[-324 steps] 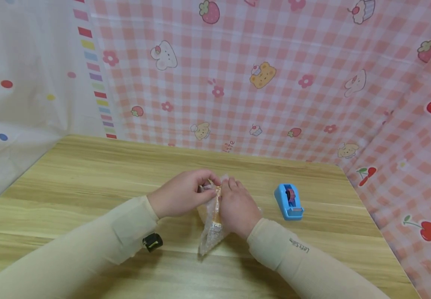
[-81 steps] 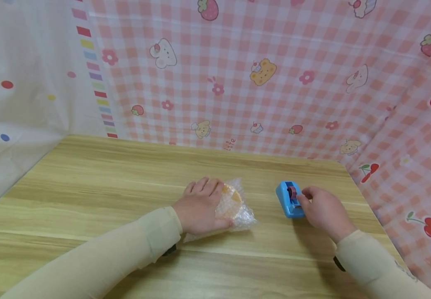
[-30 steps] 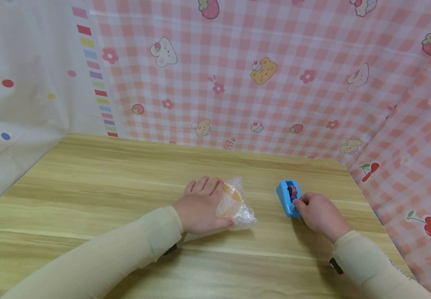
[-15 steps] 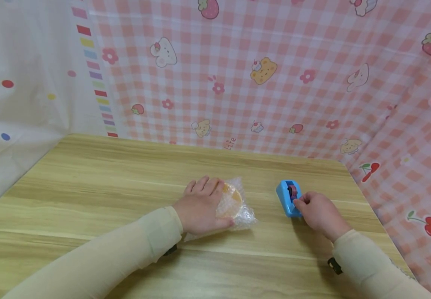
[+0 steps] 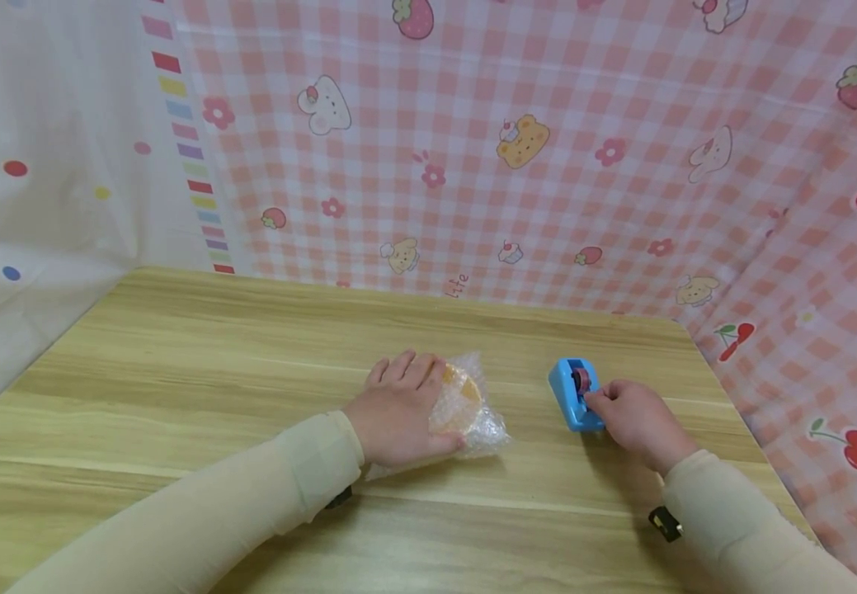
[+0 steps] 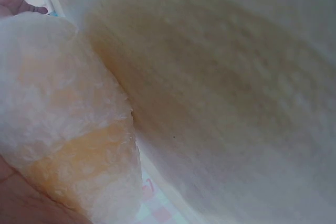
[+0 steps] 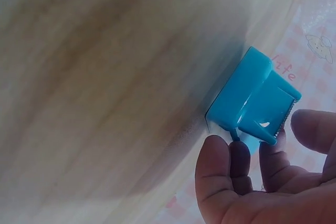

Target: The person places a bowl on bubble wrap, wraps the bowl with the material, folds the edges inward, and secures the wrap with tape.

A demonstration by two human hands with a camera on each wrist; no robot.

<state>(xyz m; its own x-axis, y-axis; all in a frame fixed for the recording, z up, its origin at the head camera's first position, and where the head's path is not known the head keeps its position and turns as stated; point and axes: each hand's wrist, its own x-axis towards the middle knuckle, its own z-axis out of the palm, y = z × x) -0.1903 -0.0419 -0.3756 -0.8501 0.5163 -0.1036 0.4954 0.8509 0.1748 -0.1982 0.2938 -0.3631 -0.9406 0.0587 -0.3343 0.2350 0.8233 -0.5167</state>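
Observation:
A bubble-wrapped parcel [image 5: 468, 417] lies on the table, a round orange-yellow thing showing through the wrap. My left hand [image 5: 398, 412] rests on its left part with fingers spread nearly straight. The left wrist view has the parcel [image 6: 79, 93] close up beside the palm. To the right stands a blue tape dispenser [image 5: 566, 394] with a small reddish tape roll [image 5: 581, 380]. My right hand [image 5: 639, 421] has thumb and fingers curled round its cutter end. In the right wrist view, thumb and forefinger meet the dispenser [image 7: 241, 95] at the toothed edge; any tape end there is hard to make out.
The wood-grain table [image 5: 198, 355] holds the parcel and the dispenser. A pink checked cloth [image 5: 398, 124] hangs behind and to the right, and a white dotted sheet [image 5: 49, 124] on the left. Dark wrist cameras [image 5: 666, 524] sit under the sleeves.
Earlier both hands folded the bubble wrap; since then the left hand has settled on the parcel and the right has gone to the dispenser. In the last second the right fingers shifted only slightly.

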